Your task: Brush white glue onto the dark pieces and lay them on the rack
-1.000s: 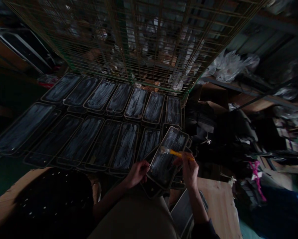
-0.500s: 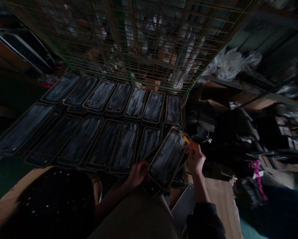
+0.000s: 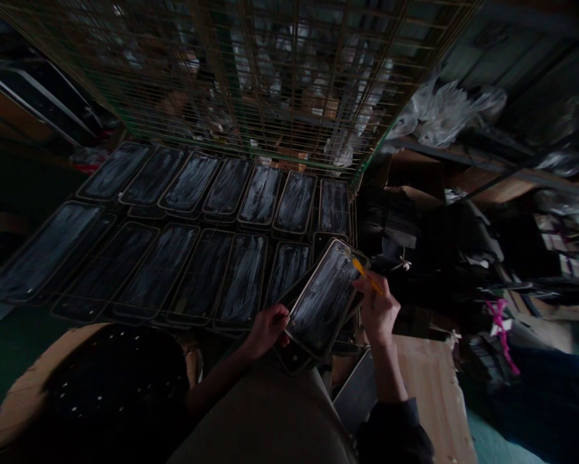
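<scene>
Board (image 3: pixel 427 386), pale wood, beside right forearm; left hand (image 3: pixel 268 330), pinching near left edge of panel (image 3: pixel 321 298) between thumb and fingers; right hand (image 3: pixel 380 312), grasping yellow handle of brush (image 3: pixel 368 277), its tip at the panel's far right corner; panel, dark, pale-streaked, slanted over another; beyond, two rows of similar panels (image 3: pixel 243 277); behind these, wire cage (image 3: pixel 274 132); at right, clear bags (image 3: pixel 441 116) on shelf
</scene>
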A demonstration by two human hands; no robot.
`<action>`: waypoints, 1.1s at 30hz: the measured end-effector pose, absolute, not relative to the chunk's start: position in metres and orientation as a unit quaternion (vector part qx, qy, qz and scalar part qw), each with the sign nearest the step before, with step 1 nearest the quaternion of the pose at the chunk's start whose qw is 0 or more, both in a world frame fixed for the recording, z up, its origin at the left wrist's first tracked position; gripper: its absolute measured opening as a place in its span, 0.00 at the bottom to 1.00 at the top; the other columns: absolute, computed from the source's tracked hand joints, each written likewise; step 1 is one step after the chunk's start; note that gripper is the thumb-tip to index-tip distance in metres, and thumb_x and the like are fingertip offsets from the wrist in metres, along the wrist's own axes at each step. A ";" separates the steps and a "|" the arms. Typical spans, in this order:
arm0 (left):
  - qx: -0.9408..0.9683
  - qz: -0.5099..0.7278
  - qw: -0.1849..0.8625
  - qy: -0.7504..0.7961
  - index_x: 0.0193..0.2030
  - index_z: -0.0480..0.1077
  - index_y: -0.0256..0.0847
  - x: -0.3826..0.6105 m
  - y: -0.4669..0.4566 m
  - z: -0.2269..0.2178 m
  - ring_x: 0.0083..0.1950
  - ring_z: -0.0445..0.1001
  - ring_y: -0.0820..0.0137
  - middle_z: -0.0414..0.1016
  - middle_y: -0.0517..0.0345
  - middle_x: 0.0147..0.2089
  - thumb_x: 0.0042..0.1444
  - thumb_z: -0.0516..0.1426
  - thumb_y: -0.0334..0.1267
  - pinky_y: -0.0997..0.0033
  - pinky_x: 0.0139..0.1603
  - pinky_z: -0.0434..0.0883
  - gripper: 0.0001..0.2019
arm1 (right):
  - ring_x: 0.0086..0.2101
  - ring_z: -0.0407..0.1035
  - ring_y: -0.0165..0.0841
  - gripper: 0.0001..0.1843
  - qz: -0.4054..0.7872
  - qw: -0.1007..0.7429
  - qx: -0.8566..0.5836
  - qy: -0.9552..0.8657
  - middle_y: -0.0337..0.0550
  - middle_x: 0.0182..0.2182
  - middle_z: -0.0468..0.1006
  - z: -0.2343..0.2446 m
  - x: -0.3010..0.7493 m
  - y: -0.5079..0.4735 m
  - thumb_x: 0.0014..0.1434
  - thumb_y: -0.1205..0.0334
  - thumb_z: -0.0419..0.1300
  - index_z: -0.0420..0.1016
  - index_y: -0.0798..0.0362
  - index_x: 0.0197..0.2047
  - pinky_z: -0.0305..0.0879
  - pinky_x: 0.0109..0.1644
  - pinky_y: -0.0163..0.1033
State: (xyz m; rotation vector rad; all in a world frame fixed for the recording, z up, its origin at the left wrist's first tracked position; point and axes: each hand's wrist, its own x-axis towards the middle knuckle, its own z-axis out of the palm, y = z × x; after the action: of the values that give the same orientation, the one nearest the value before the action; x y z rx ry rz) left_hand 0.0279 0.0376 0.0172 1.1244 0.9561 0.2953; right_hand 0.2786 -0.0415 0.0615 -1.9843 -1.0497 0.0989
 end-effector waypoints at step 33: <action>0.489 0.132 0.731 0.457 0.39 0.65 0.36 0.025 0.035 0.025 0.19 0.75 0.71 0.70 0.65 0.24 0.51 0.61 0.49 0.77 0.19 0.69 0.18 | 0.26 0.75 0.33 0.14 0.153 0.425 -0.785 -0.424 0.40 0.30 0.80 0.089 0.221 -0.126 0.69 0.54 0.49 0.71 0.49 0.50 0.72 0.31 0.35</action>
State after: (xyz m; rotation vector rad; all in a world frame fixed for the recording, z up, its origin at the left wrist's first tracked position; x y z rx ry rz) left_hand 0.0253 0.0350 0.0247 1.0763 1.0062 0.2913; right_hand 0.2207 -0.1258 0.0895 -1.9634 -1.0609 0.3815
